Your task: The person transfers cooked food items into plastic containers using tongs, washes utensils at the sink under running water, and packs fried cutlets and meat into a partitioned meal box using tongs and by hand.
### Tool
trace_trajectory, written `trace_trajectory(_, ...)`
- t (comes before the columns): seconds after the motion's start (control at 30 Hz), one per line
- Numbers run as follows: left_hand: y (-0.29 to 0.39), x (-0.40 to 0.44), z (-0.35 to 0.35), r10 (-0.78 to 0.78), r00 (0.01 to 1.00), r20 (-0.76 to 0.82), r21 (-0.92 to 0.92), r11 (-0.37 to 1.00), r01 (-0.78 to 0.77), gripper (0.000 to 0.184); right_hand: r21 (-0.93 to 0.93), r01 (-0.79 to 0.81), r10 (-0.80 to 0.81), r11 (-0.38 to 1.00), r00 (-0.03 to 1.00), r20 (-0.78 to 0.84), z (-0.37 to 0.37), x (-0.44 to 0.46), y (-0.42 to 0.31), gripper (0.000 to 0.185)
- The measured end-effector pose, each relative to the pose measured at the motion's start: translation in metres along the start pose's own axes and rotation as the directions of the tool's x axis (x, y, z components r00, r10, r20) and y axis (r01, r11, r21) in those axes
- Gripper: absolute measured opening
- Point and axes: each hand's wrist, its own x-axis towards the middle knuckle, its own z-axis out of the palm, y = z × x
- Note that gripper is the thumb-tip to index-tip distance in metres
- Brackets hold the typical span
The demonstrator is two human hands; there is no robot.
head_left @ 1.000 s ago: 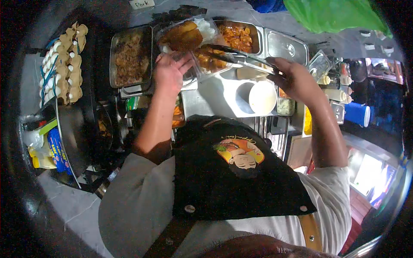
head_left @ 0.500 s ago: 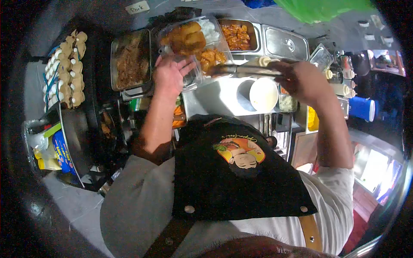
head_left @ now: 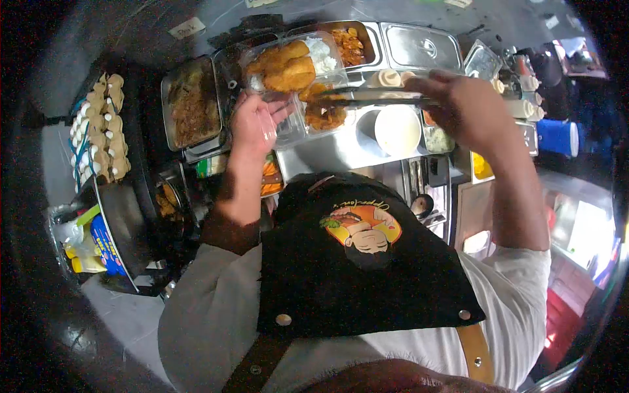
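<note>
My left hand holds a clear plastic container from below, its fingers under the near edge. Inside it lie breaded fried pieces, white rice and saucy orange-brown pieces in a separate compartment. My right hand is closed round metal tongs, blurred by motion. The tips of the tongs reach over the saucy pieces; whether they grip one I cannot tell. Just beyond the container stands a metal tray of saucy meat.
A tray of shredded meat and stacked egg cartons are at the left. A lidded metal tray, a white tub, squeeze bottles and a blue container stand towards the right.
The view has shifted and turned slightly. The tongs have moved over the saucy pieces, and the breaded pieces look more spread out in the container.
</note>
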Motion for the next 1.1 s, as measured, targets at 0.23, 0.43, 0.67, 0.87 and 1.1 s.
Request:
trace_trajectory(0.23, -0.009, -0.009, 0.031, -0.046, 0.997, 0.056, 0.055, 0.998, 0.043, 0.020, 0.080, -0.081, 0.077, 0.994, 0.996, 0.048, 0.005, -0.050, 0.024, 0.037)
trace_trajectory(0.43, -0.029, -0.016, 0.027, -0.102, 0.985, 0.140, -0.017, 0.994, 0.105, 0.040, 0.189, -0.165, 0.150, 0.968, 0.985, 0.091, 0.016, -0.070, 0.006, 0.037)
trace_trajectory(0.67, -0.026, -0.070, -0.032, -0.104, 0.994, 0.033, -0.150, 0.983, 0.108, 0.060, 0.550, -0.097, 0.037, 0.830, 0.992, 0.119, 0.013, -0.043, 0.004, 0.043)
trace_trajectory(0.87, -0.014, -0.142, -0.110, 0.049, 0.996, -0.078, -0.201, 0.978, -0.064, 0.062, 0.446, -0.053, -0.036, 0.893, 0.981, 0.190, 0.021, 0.116, -0.068, 0.054)
trace_trajectory(1.1, -0.010, -0.211, -0.169, 0.225, 0.973, -0.051, -0.263, 0.937, -0.230, 0.058, 0.498, 0.246, -0.339, 0.832, 0.935, 0.103, 0.116, 0.275, -0.173, 0.056)
